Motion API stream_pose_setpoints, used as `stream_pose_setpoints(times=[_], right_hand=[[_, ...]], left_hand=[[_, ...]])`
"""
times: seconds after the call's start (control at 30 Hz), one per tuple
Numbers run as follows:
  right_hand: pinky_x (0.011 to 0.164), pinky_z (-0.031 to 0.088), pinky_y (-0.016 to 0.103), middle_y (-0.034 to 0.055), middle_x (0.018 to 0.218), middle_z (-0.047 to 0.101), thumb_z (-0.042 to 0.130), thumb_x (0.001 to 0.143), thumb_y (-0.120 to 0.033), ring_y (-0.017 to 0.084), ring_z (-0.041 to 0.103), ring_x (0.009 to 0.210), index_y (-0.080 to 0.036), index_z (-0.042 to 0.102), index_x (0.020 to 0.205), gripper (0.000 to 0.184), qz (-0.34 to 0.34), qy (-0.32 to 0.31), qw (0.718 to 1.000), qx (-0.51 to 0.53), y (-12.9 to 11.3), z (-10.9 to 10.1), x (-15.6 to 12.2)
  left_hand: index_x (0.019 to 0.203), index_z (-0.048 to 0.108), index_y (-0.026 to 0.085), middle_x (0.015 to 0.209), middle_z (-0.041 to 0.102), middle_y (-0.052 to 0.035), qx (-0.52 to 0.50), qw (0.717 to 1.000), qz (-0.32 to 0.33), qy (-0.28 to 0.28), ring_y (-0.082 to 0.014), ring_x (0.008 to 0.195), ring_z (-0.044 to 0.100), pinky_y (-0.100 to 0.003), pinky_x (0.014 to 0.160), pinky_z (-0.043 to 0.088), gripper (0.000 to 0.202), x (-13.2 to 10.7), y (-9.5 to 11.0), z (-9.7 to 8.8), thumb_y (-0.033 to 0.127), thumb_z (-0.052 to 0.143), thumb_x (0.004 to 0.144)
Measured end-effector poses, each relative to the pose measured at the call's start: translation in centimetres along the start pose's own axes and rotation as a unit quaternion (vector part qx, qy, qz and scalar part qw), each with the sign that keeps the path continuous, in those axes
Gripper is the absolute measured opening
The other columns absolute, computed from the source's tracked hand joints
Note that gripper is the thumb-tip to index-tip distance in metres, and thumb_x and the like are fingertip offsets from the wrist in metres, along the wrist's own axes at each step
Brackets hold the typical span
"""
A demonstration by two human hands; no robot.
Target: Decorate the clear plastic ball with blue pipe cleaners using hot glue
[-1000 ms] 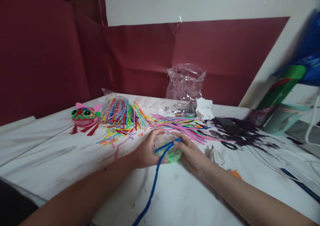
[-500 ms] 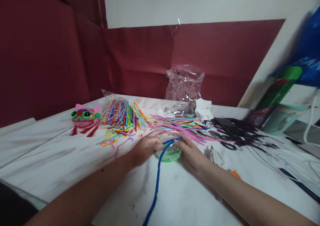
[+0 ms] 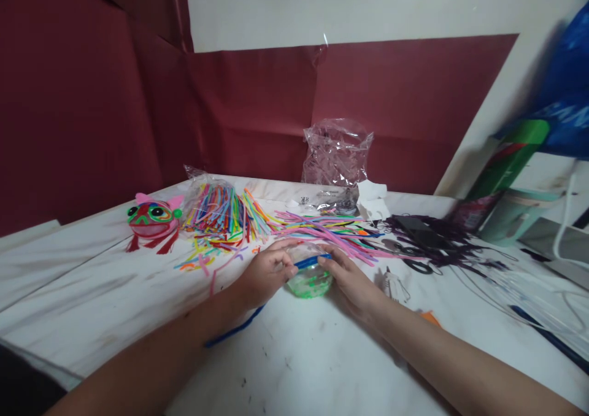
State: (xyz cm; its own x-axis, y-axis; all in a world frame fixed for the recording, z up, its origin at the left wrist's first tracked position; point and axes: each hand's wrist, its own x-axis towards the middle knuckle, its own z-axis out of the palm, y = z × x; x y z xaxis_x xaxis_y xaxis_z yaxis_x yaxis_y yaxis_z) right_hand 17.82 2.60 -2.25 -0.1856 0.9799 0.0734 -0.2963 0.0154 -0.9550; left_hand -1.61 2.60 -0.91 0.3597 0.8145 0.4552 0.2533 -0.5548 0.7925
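Note:
A small clear ball [image 3: 309, 278] with green marks rests on the white table [image 3: 322, 367], held between both hands. My left hand [image 3: 267, 275] grips its left side and pins a blue pipe cleaner [image 3: 234, 331] against it. The blue stem crosses the ball's top and trails under my left wrist toward the near left. My right hand [image 3: 350, 281] presses the ball's right side, with the fingertips on the blue stem's end.
Piles of coloured pipe cleaners [image 3: 221, 210] and pink ones [image 3: 331, 229] lie just behind the hands. A red frog-like figure [image 3: 151, 216] sits at the left. A crumpled clear bag [image 3: 335, 158], dark purple stems [image 3: 437, 241], scissors [image 3: 416, 262] and a glue gun [image 3: 393, 284] stand right.
The blue pipe cleaner's loose tail has swung from straight toward me to the left, under my left wrist. Both hands stay on the ball, and the stem lies flatter over it.

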Motion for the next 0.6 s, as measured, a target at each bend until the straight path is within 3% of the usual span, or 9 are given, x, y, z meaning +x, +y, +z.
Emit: stream_pose_setpoints(times=[0.23, 0.37, 0.6], right_hand=[[0.083, 0.042, 0.035, 0.0005, 0.09, 0.068, 0.079, 0.063, -0.043, 0.023, 0.059, 0.091, -0.025, 0.064, 0.093, 0.038, -0.008, 0.002, 1.0, -0.021, -0.23, 0.05, -0.09], [0.085, 0.042, 0.036, 0.0007, 0.093, 0.069, 0.077, 0.066, -0.036, 0.023, 0.059, 0.095, -0.026, 0.065, 0.098, 0.036, -0.01, -0.006, 1.0, -0.016, 0.03, -0.15, -0.04], [0.08, 0.044, 0.034, 0.0006, 0.092, 0.068, 0.081, 0.06, -0.034, 0.022, 0.06, 0.089, -0.024, 0.063, 0.096, 0.041, -0.024, 0.008, 0.999, -0.03, -0.02, 0.09, -0.26]], left_hand=[[0.058, 0.052, 0.02, 0.127, 0.059, -0.01, -0.001, 1.0, -0.01, 0.027, -0.025, 0.122, 0.05, -0.041, 0.103, 0.034, 0.018, 0.2, 0.09, 0.39, 0.026, 0.058, 0.073], [0.059, 0.052, 0.019, 0.124, 0.061, -0.0104, 0.018, 1.0, -0.002, 0.024, -0.0251, 0.121, 0.051, -0.04, 0.103, 0.035, 0.018, 0.12, 0.05, 0.32, 0.025, 0.055, 0.076], [0.063, 0.051, 0.019, 0.125, 0.06, -0.0111, 0.019, 0.999, 0.028, 0.023, -0.0247, 0.125, 0.048, -0.041, 0.103, 0.034, 0.018, -0.12, -0.24, 0.6, 0.023, 0.05, 0.081]])
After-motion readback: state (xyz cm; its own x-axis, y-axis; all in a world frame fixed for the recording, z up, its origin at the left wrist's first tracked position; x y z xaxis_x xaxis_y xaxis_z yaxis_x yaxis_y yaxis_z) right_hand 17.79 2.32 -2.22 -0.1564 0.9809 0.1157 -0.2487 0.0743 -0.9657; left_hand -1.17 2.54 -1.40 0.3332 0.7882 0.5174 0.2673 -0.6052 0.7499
